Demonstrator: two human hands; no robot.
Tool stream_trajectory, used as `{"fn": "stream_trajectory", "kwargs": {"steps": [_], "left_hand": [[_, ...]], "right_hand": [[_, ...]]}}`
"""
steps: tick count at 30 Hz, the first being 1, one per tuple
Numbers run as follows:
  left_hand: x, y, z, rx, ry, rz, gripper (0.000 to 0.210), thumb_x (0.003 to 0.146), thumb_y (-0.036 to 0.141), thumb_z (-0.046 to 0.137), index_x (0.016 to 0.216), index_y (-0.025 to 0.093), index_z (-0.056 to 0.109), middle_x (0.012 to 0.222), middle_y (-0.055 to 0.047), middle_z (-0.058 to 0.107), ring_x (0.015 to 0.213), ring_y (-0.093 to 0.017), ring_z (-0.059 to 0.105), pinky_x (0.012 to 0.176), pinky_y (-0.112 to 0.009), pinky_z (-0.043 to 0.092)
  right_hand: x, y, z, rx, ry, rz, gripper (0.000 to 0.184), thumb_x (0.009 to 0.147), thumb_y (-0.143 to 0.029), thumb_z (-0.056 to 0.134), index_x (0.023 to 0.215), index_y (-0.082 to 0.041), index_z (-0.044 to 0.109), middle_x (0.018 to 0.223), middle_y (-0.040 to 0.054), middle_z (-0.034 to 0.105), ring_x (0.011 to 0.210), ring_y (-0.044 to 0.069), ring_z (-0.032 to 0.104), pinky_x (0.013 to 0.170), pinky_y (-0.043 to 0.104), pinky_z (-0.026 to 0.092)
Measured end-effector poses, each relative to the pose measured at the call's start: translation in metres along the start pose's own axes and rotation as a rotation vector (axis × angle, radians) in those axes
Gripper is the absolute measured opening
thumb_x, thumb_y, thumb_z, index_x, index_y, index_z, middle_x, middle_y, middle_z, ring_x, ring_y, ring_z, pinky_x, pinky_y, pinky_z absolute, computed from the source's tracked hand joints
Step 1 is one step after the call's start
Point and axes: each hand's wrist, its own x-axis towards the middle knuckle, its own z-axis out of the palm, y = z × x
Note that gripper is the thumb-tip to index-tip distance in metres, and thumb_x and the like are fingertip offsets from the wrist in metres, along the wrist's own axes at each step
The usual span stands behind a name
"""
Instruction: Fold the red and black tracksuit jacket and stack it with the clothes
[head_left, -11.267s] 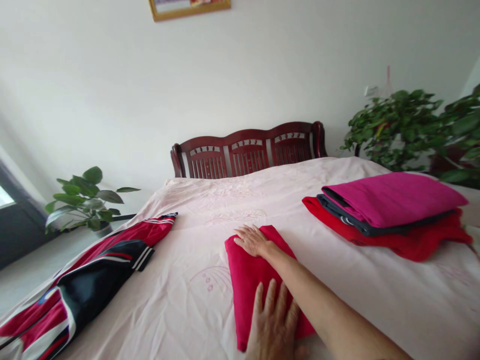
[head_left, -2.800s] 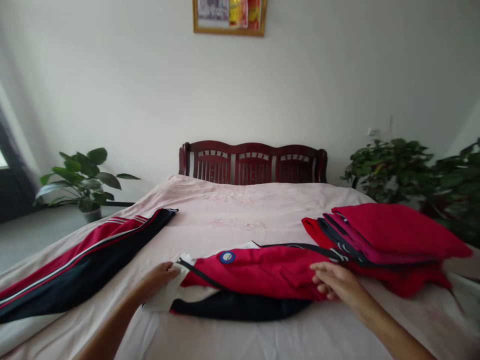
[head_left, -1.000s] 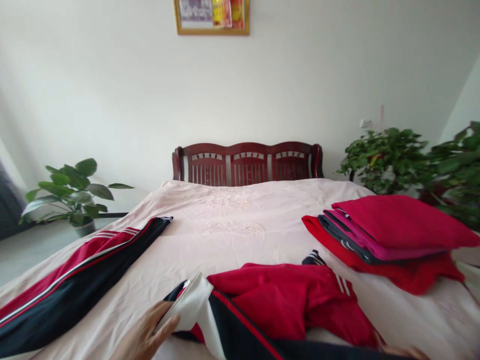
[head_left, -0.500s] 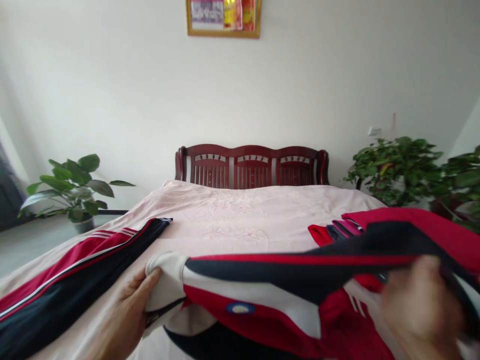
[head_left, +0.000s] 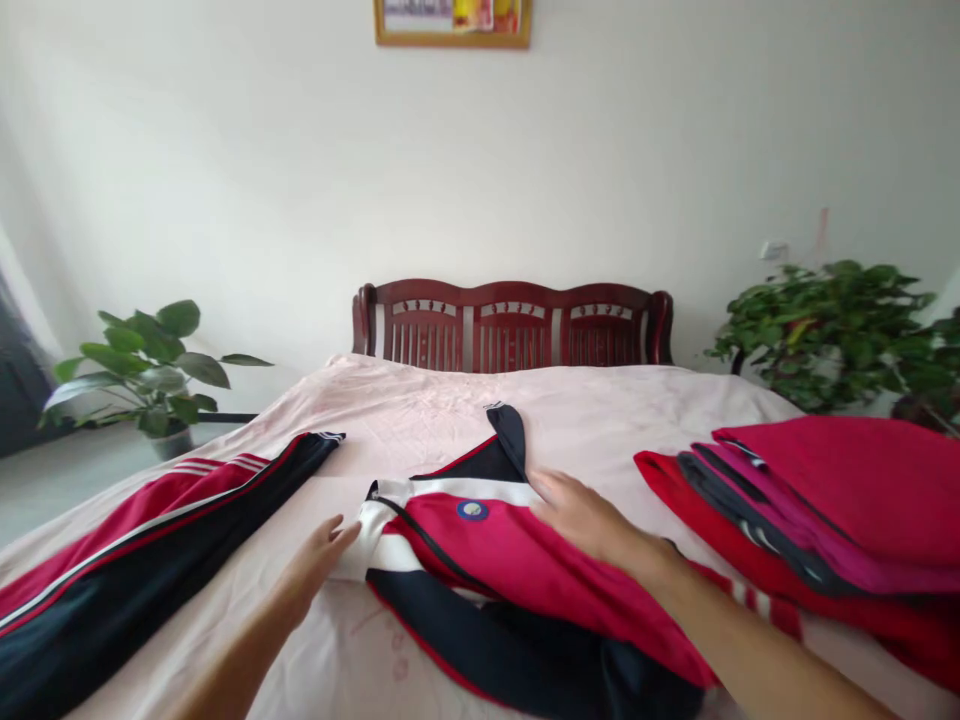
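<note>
A red, navy and white zip jacket (head_left: 495, 545) with a round blue badge lies on the bed, its white collar (head_left: 367, 540) toward the left. One navy sleeve (head_left: 499, 450) is bent toward the headboard; the other lies along the near side. My left hand (head_left: 319, 560) is beside the collar, fingers loosely extended and grasping nothing visible. Across the jacket reaches my right hand (head_left: 581, 515), its fingers resting at the base of the bent sleeve, stretched out rather than gripping.
Navy and red striped trousers (head_left: 172, 540) lie along the bed's left side. At right is a stack of folded clothes (head_left: 840, 500). A pink sheet (head_left: 585, 420) covers the bed, with a wooden headboard (head_left: 510, 325) behind. Potted plants (head_left: 154, 370) flank the bed.
The jacket, earlier held up and stretched between both hands, now lies on the bed. My right hand has moved left and released its sleeve, which points toward the headboard.
</note>
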Motion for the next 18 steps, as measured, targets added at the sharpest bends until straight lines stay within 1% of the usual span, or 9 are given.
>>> {"fn": "stream_trajectory", "kwargs": {"steps": [2,3,6,9,11,14,16,17,18], "left_hand": [[0.005,-0.013,-0.001,0.036,-0.013,0.023,0.071,0.067,0.062,0.068,0.114,0.01,0.066,0.115,-0.018,0.073,0.11,-0.036,0.066,0.08,-0.036,0.054],[0.009,-0.015,0.0,0.047,-0.036,0.031,0.07,0.065,0.064,0.068,0.111,0.011,0.068,0.112,-0.017,0.074,0.109,-0.037,0.067,0.079,-0.036,0.054],[0.018,-0.013,0.005,0.079,-0.19,0.027,0.066,0.065,0.067,0.068,0.101,0.012,0.071,0.096,-0.013,0.078,0.096,-0.035,0.071,0.069,-0.034,0.054],[0.018,-0.008,0.008,0.006,-0.378,-0.045,0.057,0.067,0.065,0.07,0.094,0.014,0.071,0.082,-0.009,0.078,0.078,-0.029,0.073,0.059,-0.03,0.051],[0.012,-0.007,0.004,-0.107,-0.449,-0.122,0.051,0.069,0.06,0.073,0.093,0.016,0.07,0.082,-0.008,0.078,0.073,-0.027,0.073,0.057,-0.03,0.052],[0.002,-0.011,-0.009,-0.284,-0.416,-0.152,0.047,0.069,0.053,0.077,0.096,0.017,0.067,0.085,-0.008,0.078,0.069,-0.025,0.072,0.059,-0.031,0.054],[-0.004,-0.018,-0.019,-0.318,-0.332,-0.118,0.047,0.068,0.05,0.079,0.098,0.016,0.066,0.081,-0.007,0.077,0.064,-0.022,0.07,0.056,-0.029,0.053],[-0.007,-0.022,-0.023,-0.297,-0.279,-0.111,0.048,0.068,0.049,0.079,0.098,0.016,0.065,0.077,-0.006,0.077,0.061,-0.022,0.069,0.053,-0.028,0.051],[-0.011,-0.027,-0.027,-0.267,-0.232,-0.114,0.048,0.067,0.049,0.08,0.098,0.016,0.065,0.074,-0.005,0.076,0.059,-0.021,0.068,0.051,-0.027,0.049]], "right_hand": [[-0.046,0.02,0.005,-0.205,-0.077,0.05,0.063,0.086,-0.048,0.057,0.143,-0.021,0.053,0.149,0.0114,0.05,0.137,0.03,0.046,0.116,0.046,0.034],[-0.065,0.03,0.001,-0.289,-0.072,0.118,0.067,0.085,-0.05,0.058,0.144,-0.019,0.052,0.149,0.0131,0.05,0.137,0.032,0.046,0.115,0.048,0.034],[-0.107,0.061,-0.019,-0.465,-0.042,0.291,0.07,0.079,-0.052,0.063,0.138,-0.017,0.058,0.139,0.0181,0.058,0.129,0.038,0.054,0.11,0.055,0.039],[-0.122,0.081,-0.037,-0.492,-0.085,0.344,0.054,0.075,-0.043,0.068,0.123,-0.021,0.069,0.127,0.0152,0.067,0.121,0.037,0.06,0.104,0.05,0.046],[-0.112,0.084,-0.047,-0.475,-0.126,0.263,0.04,0.076,-0.032,0.067,0.115,-0.023,0.072,0.119,0.0117,0.071,0.115,0.032,0.064,0.099,0.042,0.049],[-0.069,0.071,-0.062,-0.561,-0.125,0.092,0.027,0.078,-0.019,0.063,0.103,-0.023,0.074,0.105,0.0088,0.073,0.102,0.027,0.066,0.09,0.038,0.049],[-0.028,0.058,-0.069,-0.705,0.012,-0.001,0.023,0.084,-0.016,0.058,0.1,-0.021,0.073,0.107,0.0104,0.071,0.109,0.029,0.06,0.098,0.044,0.043],[-0.009,0.053,-0.07,-0.759,0.095,-0.022,0.025,0.086,-0.014,0.056,0.103,-0.021,0.073,0.113,0.0114,0.07,0.116,0.03,0.056,0.103,0.046,0.038],[0.008,0.049,-0.068,-0.789,0.164,-0.017,0.032,0.085,-0.012,0.057,0.113,-0.02,0.07,0.122,0.0128,0.066,0.123,0.03,0.052,0.107,0.047,0.034]]}}
